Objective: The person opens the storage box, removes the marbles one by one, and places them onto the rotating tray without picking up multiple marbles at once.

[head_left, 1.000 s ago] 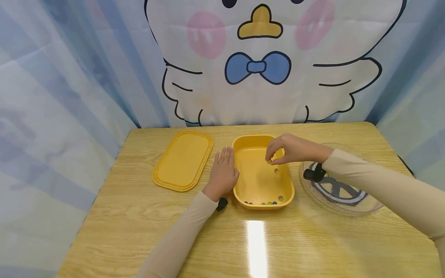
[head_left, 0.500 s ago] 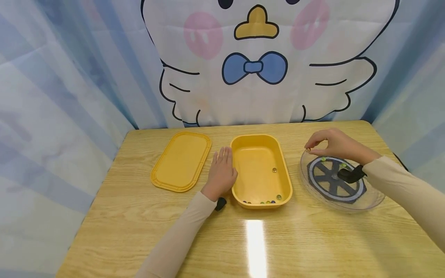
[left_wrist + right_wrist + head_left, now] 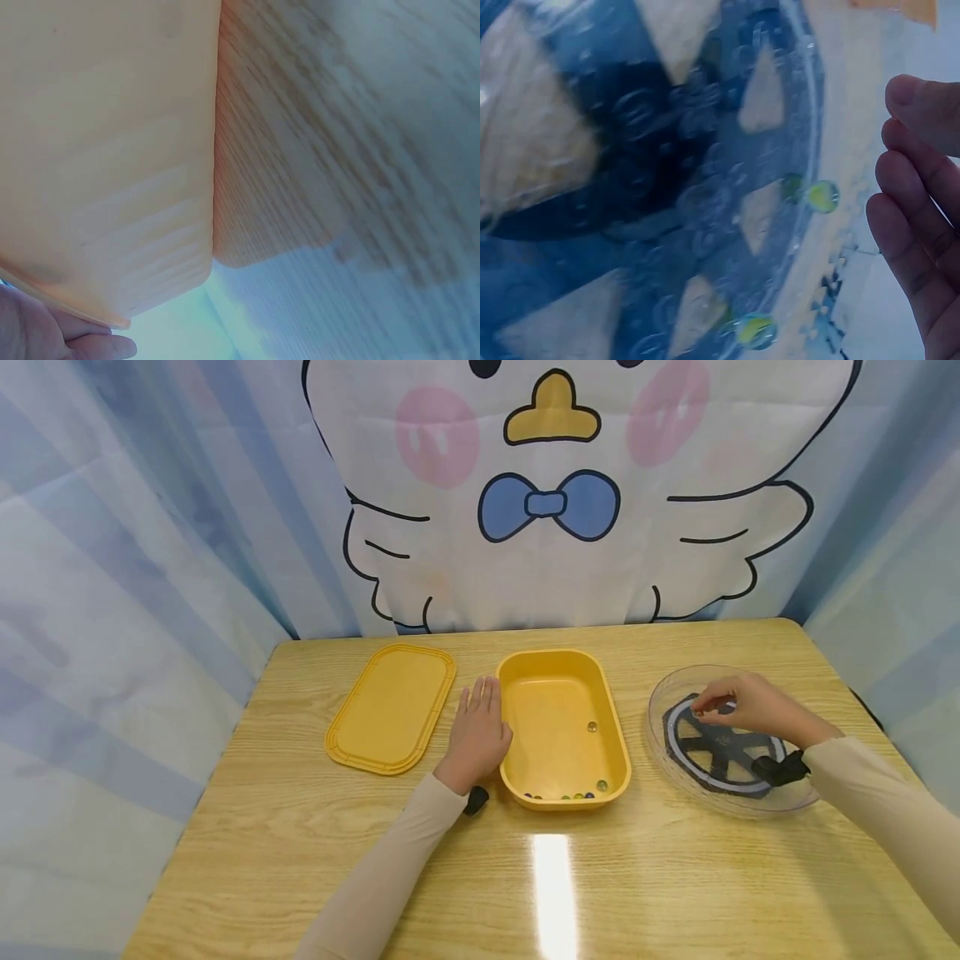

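Observation:
My left hand (image 3: 476, 735) lies with straight fingers along the left rim of a yellow plastic bin (image 3: 551, 731). Inside the bin, one clear marble (image 3: 592, 727) sits near the right wall, and several more marbles (image 3: 602, 785) gather at the near end. Over a round transparent dish (image 3: 678, 792) on the right, my right hand (image 3: 750, 706) pinches a small marble (image 3: 696, 714) between thumb and fingertips; the fingers mostly cover it. The right wrist view shows two yellow-green marbles (image 3: 824, 196) in the dish, apart from the fingers.
A flat yellow lid (image 3: 392, 708) lies on the wooden table (image 3: 247, 827), left of the bin. Beneath the transparent dish is a dark spoked pattern with a pale ring (image 3: 720, 752). A printed curtain (image 3: 555, 577) hangs behind the table's far edge.
My right hand has carried a marble from the yellow bin rightward, past the dish's far-left rim, to over the dish's interior. The left hand stays on the bin's rim.

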{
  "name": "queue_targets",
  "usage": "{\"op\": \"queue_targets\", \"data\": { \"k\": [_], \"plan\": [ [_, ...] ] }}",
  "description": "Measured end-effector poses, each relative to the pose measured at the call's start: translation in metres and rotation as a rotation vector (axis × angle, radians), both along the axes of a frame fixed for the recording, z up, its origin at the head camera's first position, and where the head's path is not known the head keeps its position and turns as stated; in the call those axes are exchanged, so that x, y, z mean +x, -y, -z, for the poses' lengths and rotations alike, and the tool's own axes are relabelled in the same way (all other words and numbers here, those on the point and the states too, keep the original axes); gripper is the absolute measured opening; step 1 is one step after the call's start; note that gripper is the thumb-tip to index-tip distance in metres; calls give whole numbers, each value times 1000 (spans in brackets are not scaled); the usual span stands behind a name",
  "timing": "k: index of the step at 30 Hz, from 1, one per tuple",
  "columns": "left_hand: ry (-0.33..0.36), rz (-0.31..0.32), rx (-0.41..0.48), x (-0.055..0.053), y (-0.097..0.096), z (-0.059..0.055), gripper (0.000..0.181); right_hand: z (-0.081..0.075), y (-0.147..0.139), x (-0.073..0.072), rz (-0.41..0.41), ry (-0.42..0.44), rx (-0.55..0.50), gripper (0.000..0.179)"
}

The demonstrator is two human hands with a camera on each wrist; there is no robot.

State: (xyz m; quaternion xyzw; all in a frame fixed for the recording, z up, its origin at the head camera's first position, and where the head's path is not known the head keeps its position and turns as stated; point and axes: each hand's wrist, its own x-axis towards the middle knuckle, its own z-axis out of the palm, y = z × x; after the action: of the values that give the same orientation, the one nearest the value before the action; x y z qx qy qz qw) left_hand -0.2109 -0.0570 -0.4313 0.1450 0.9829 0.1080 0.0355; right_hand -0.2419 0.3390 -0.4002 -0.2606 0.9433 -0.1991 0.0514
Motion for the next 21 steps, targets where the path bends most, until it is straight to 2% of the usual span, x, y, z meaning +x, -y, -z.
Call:
{"op": "queue_targets", "data": {
  "k": [9,21],
  "plan": [
    [-2,2,8,0,1,1,62,16,-8,4,-61,99,-44,14],
    [-6,-3,13,0,1,1,62,22,-8,6,-78,114,-19,15]
  ]
}}
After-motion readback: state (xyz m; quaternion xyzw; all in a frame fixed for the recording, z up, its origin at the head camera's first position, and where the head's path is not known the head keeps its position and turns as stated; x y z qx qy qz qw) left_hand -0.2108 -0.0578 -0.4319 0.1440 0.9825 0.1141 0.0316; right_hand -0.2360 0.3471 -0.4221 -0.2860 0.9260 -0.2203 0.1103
